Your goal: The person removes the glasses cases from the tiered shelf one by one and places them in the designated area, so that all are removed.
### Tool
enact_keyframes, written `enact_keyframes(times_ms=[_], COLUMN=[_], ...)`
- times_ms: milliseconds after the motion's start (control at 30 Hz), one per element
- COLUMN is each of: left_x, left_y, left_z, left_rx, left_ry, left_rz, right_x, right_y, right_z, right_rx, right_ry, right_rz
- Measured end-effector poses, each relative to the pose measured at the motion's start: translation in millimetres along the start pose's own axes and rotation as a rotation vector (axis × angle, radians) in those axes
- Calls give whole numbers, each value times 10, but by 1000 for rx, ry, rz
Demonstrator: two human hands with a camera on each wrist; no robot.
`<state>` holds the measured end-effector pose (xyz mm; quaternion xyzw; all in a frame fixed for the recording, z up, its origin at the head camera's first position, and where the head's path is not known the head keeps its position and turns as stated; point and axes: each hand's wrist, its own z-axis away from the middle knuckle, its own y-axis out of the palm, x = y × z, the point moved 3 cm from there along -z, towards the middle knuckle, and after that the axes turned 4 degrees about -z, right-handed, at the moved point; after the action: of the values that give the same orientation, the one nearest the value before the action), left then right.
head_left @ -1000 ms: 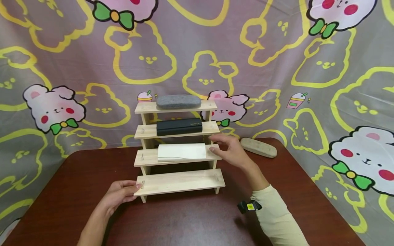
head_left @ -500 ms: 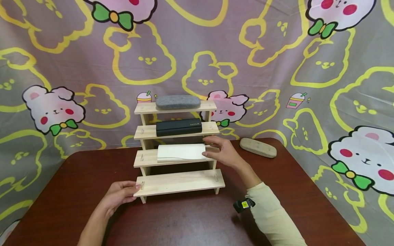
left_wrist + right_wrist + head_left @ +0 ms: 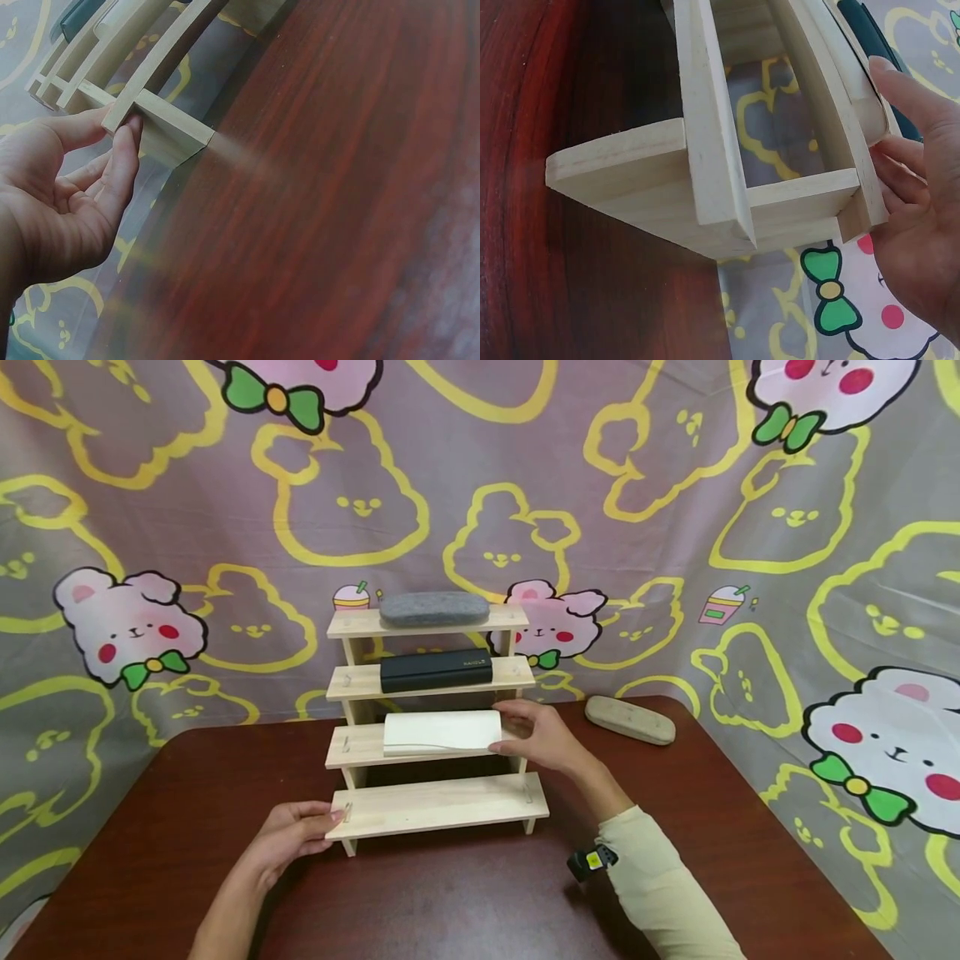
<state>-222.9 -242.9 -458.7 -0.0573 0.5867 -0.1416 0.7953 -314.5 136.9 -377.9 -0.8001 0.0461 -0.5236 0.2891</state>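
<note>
The right hand [image 3: 547, 737] holds the white glasses case [image 3: 441, 732] by its right end, thumb at the near corner and forefinger at the far one, the gap between them about as deep as the case. In the right wrist view its fingers lie against the end of the case. From those fingers the case stretches leftward along the second shelf from the bottom of a pale four-tier wooden rack [image 3: 435, 804], and it lies flat there.

The left hand [image 3: 288, 837] pinches the left end of the rack's bottom shelf, thumb on top and fingers bent underneath, with only the thickness of the board between them. Its fingertips are just beside the rack's left front leg, as the left wrist view shows.

Above and behind the right fingers, one shelf up, lies a black glasses case [image 3: 435, 671] with small lettering that is too blurred to read. Higher still from those fingers, on the top shelf, rests a grey felt-like glasses case [image 3: 433, 608]. To the right of the right hand, apart from its fingers, a beige glasses case [image 3: 630, 720] lies near the back edge of the reddish-brown table [image 3: 450, 902]. Behind everything the fingers touch hangs a cloth [image 3: 510, 443] printed with yellow outlines and white cartoon animals.
</note>
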Motion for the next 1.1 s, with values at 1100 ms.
enact_keyframes(times_ms=[1100], left_x=[-18], left_y=[6], left_z=[15], left_rx=[1], left_ry=[-4], left_rz=[3], right_x=[39], right_y=[86], right_z=[-10], right_rx=[-56], right_ry=[-51], right_rz=[200])
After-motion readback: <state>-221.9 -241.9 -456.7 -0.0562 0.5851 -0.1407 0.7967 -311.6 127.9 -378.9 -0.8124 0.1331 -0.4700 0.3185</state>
